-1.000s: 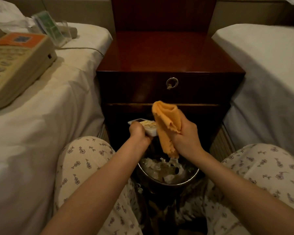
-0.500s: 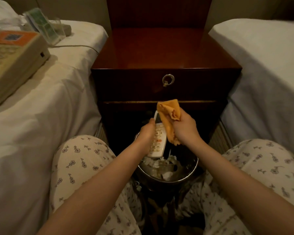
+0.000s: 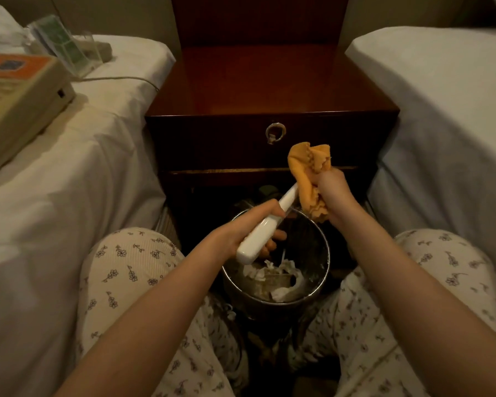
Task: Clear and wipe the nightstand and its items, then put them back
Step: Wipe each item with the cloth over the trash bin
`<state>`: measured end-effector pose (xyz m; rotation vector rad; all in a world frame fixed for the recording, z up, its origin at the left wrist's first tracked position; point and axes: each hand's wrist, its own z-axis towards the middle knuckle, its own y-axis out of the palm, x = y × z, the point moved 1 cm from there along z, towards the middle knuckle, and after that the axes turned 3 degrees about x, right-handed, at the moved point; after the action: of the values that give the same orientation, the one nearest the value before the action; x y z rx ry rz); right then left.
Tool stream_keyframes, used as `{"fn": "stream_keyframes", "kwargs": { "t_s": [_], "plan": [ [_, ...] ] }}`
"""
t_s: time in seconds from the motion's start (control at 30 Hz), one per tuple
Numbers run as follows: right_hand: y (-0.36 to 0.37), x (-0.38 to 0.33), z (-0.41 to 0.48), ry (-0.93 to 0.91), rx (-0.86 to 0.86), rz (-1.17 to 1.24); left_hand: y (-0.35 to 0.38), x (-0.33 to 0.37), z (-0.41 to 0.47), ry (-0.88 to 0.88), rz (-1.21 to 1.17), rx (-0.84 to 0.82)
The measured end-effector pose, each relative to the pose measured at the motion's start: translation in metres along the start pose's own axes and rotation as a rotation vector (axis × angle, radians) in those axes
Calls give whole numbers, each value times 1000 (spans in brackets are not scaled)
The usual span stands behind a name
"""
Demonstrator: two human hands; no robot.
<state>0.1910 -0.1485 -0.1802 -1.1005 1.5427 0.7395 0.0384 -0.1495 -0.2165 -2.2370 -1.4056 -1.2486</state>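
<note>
left hand [image 3: 241,234]: white remote [image 3: 265,229] gripped over bin [image 3: 322,270] | right hand [image 3: 334,190]: orange cloth [image 3: 308,173] bunched, pressed against remote's tip

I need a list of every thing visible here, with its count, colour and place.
nightstand: 1, dark red-brown, between beds
ring pull: 1, metal, drawer front
beds: 2, white, beside the nightstand
telephone: 1, beige, left bed
card stand: 1, clear with green, behind telephone
waste bin: 1, metal, between knees
crumpled paper: several, white, in bin
remote: 1, white, left hand, above bin
cloth: 1, orange, right hand
trousers: 1, cream flowered, on legs
left hand: 1, grips remote
right hand: 1, grips cloth
</note>
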Motion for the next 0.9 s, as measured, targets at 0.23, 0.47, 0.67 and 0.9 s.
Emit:
{"fn": "stream_keyframes", "kwargs": {
  "t_s": [0.23,0.47,0.67,0.9],
  "plan": [
    [-10,-12,3,150,-53,-123,-6,11,-4,74,-105,-386],
    [12,20,3,161,137,104,-9,13,-4,219,-313,-191],
    [27,27,-18,-323,27,-89,0,9,-2,195,-189,121],
    [40,37,-21,-607,-56,-371,5,7,3,175,-217,257]
  ]
}}
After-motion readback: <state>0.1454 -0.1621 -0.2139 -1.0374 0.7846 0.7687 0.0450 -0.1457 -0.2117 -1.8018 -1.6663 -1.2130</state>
